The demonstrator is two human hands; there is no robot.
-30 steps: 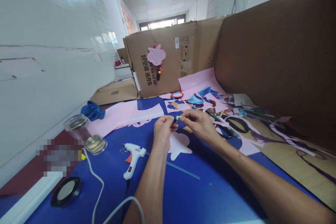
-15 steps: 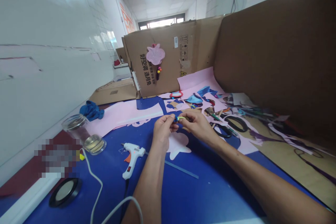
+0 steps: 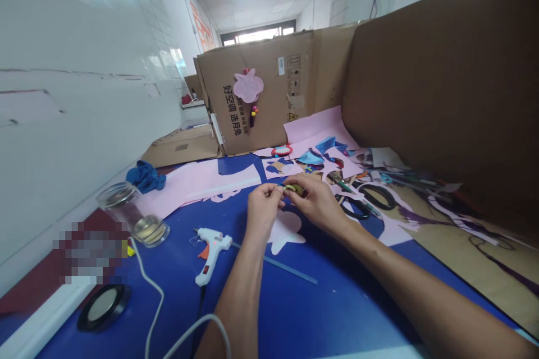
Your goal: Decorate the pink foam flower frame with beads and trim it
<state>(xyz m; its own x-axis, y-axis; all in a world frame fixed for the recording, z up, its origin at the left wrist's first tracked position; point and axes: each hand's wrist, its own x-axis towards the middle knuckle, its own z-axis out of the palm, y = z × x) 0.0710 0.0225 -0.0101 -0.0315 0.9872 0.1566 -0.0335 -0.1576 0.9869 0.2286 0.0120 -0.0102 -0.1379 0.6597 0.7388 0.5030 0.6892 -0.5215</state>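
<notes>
Just above the middle of the frame, the thumb and forefinger of the left hand (image 3: 261, 208) and of the right hand (image 3: 316, 202) meet, clamped from 2 sides on a small yellow-green and blue craft piece (image 3: 290, 188). The piece is held a little above the table, and its exact shape is too small to tell. The other fingers of both hands are curled loosely.

Directly beneath the hands lies a pale pink flower-shaped cutout (image 3: 286, 231) on the blue table covering (image 3: 320, 314). To the lower left of it rests a white hot glue gun (image 3: 210, 248), its white cord (image 3: 152, 297) trailing toward the bottom edge. A thin clear glue stick (image 3: 280, 267) lies slantwise just right of the gun.

To the right of the right hand are black-handled scissors (image 3: 365, 203) among coloured paper scraps (image 3: 314, 158). A long pink sheet (image 3: 197, 182) stretches behind the left hand.

Further left a clear glass jar (image 3: 128, 214) lies on its side, a black round ring (image 3: 100, 307) sits at the lower left, and a blue cloth (image 3: 145, 175) is bunched by the wall. At the upper middle stands a brown cardboard box (image 3: 269, 101) with a pink flower ornament (image 3: 248, 85) hung on it.
</notes>
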